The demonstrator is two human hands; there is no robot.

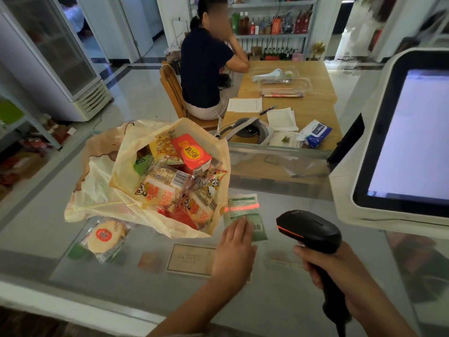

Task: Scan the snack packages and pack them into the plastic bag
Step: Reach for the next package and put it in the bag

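A yellowish plastic bag (102, 190) lies open on the glass counter (291, 300), filled with several snack packages, a red box (194, 152) on top. A green snack package (245, 210) lies flat right of the bag, with a red scanner line across it. My left hand (234, 249) rests flat on that package's near end. My right hand (340, 271) grips a black barcode scanner (308, 229) aimed at the package. A clear-wrapped round rice cracker (107, 237) lies on the counter in front of the bag.
A white checkout terminal with a lit screen (408, 142) stands at the right. Beyond the counter a person in a dark shirt (204, 64) sits at a wooden table (303, 98) with papers and a wipes pack. A fridge (48, 57) stands far left.
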